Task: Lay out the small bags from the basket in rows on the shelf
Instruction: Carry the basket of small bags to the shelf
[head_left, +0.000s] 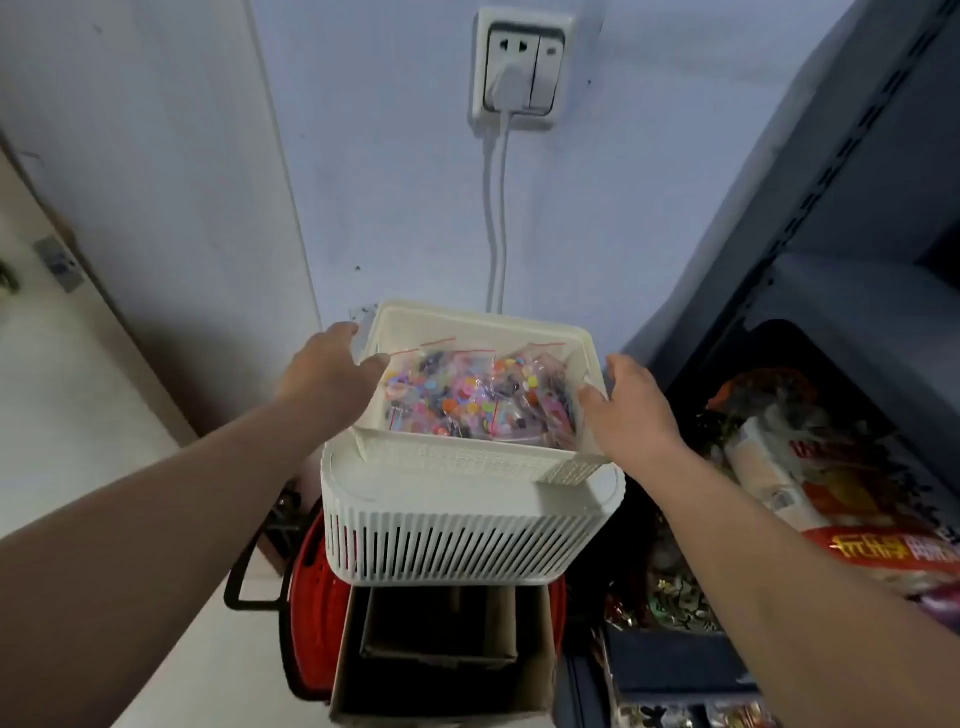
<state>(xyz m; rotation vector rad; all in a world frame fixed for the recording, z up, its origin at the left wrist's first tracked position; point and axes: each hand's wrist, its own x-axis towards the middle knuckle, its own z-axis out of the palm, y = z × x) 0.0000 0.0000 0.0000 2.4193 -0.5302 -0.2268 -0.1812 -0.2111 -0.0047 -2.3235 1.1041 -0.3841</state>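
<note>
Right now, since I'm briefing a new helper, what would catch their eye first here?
The white basket at centre, packed with small bags of bright bits, gripped at its sides by the left hand and right hand. Above it a wall socket with a plug; a dark shelf stands at right.

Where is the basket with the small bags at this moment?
Head view, centre: the basket is over a white slatted bin, below the wall socket, left of the dark shelf; the left hand and right hand grip its sides.
</note>
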